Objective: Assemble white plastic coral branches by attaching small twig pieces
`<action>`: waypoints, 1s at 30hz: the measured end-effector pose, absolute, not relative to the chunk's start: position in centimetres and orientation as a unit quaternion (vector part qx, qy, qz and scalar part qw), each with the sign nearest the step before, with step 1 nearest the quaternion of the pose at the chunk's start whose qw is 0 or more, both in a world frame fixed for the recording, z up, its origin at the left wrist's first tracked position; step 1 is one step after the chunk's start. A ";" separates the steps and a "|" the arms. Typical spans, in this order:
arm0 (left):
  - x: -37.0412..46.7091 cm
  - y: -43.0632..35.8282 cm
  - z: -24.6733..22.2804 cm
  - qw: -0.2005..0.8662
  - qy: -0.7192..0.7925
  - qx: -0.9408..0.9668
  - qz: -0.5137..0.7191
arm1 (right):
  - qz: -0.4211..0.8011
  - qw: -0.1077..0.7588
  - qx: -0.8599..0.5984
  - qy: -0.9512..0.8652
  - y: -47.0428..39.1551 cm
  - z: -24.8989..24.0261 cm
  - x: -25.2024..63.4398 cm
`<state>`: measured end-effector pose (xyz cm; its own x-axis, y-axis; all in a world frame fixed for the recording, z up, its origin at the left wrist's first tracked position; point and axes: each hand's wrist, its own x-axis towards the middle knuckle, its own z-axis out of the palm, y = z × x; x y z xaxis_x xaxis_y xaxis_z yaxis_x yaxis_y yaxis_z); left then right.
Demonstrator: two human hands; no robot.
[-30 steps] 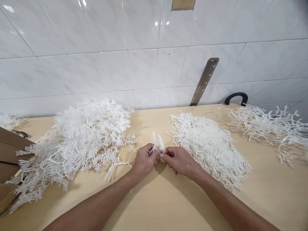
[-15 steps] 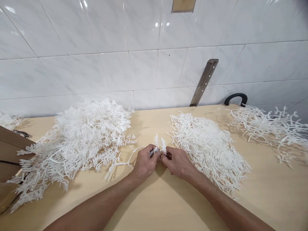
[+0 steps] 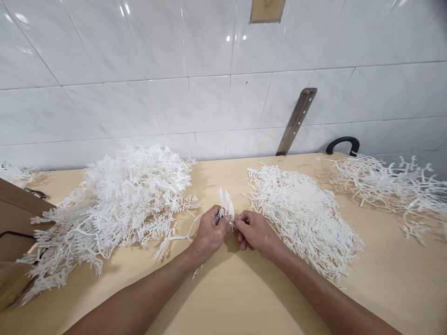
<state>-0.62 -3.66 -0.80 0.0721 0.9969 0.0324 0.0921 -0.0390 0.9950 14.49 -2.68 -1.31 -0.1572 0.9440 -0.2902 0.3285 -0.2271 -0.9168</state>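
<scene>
My left hand is closed round a white branched plastic sprig with feathery tips standing up above the fingers. Thumb and forefinger of my right hand pinch at the right side of that sprig, close to the left fingertips. What exactly lies between the right fingertips is partly hidden. A thin white stem runs out to the left behind my left hand. To the left lies a large heap of white branched sprigs. A flatter pile of small white pieces lies just right of my right hand.
Bare white stems lie tangled at the far right, near a black curved handle. A metal strip leans on the tiled wall. A brown box stands at the left edge of the wooden table.
The sprig tips now stand higher and closer together. My right hand has shifted slightly and turned, its lower fingers showing more. The view has tilted a little.
</scene>
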 end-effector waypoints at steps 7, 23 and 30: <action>-0.9 -3.3 -1.5 0.503 0.480 0.542 0.471 | 0.556 0.343 -0.538 -0.532 -2.4 -1.7 15.4; -0.9 -3.4 -1.2 0.496 0.474 0.558 0.466 | 0.679 0.266 -0.451 -0.515 -2.2 -0.1 16.7; -0.7 -3.5 -1.0 0.493 0.484 0.558 0.460 | 0.661 0.248 -0.479 -0.521 -2.5 0.2 16.4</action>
<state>-0.69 -3.47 -1.01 0.1090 0.9934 0.0360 0.0858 -0.0455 0.9953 16.39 -2.49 0.23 -0.4179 0.8276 -0.3747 0.1717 -0.3330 -0.9272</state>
